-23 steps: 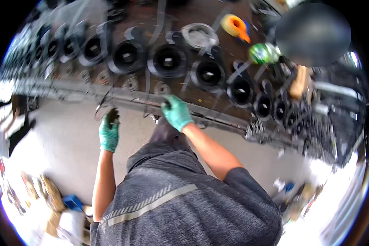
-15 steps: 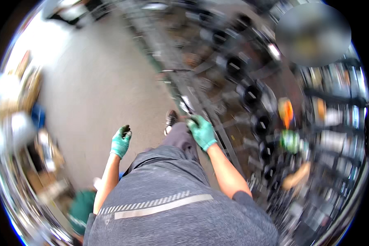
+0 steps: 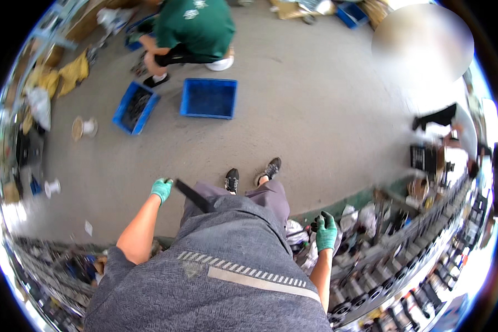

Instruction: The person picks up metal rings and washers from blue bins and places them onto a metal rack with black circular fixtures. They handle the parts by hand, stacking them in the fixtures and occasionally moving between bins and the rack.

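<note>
Green-gloved left hand [image 3: 161, 189] is closed around one end of a flat dark strip [image 3: 193, 196], which slants from the glove down to the right across the grey trouser leg. Right hand [image 3: 326, 232], also in a green glove, hangs at the person's right side with fingers curled around a small dark piece; cannot tell what it is. Both arms are bare below the sleeves of a grey shirt. Black shoes [image 3: 252, 176] stand on the concrete floor [image 3: 315, 110]. Far left, a person in a green shirt [image 3: 196, 25] crouches by two blue crates: an empty one [image 3: 209, 98] and, to its left, one with dark parts [image 3: 135, 108]. Near right, a metal rack [image 3: 404, 265] of dark round parts curves along the edge, just beside the right hand.
</note>
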`<control>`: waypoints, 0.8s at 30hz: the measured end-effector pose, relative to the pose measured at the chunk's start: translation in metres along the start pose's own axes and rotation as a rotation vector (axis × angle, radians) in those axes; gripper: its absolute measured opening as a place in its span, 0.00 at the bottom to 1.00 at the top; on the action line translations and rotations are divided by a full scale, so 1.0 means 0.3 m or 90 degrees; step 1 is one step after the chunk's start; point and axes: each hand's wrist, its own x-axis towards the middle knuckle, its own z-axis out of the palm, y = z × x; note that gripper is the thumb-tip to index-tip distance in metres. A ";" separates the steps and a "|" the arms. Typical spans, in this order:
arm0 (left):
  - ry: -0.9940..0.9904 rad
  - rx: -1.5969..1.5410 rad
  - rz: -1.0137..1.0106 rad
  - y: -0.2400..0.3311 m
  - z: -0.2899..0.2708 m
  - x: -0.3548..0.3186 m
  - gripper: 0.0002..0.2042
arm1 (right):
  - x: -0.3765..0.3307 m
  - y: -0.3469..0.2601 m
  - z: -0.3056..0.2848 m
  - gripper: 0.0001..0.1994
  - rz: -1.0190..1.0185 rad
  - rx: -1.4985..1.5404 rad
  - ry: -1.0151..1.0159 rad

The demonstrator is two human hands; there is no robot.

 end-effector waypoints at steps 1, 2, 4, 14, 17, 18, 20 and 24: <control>-0.051 -0.123 -0.139 -0.066 -0.021 0.020 0.15 | 0.056 -0.074 0.059 0.15 0.010 -0.024 -0.038; -0.074 -0.294 -0.128 -0.210 -0.009 0.048 0.14 | 0.118 -0.142 0.125 0.16 0.010 -0.053 -0.087; -0.060 -0.370 -0.193 -0.286 -0.024 0.008 0.15 | 0.256 -0.261 0.269 0.16 0.016 -0.117 -0.166; 0.160 -0.609 -0.376 -0.279 -0.436 -0.177 0.17 | 0.912 -0.646 1.540 0.18 -0.153 -0.569 -0.524; 0.187 -0.698 -0.399 -0.340 -0.460 -0.159 0.18 | 0.818 -0.792 1.931 0.18 -0.294 -0.648 -0.622; 0.191 -0.746 -0.409 -0.343 -0.466 -0.150 0.18 | 0.775 -0.819 2.039 0.18 -0.304 -0.664 -0.653; 0.195 -0.813 -0.417 -0.378 -0.501 -0.088 0.17 | 0.674 -0.888 2.257 0.18 -0.319 -0.687 -0.709; 0.154 -0.838 -0.382 -0.527 -0.644 0.220 0.15 | 0.542 -0.927 2.626 0.17 -0.393 -0.833 -0.708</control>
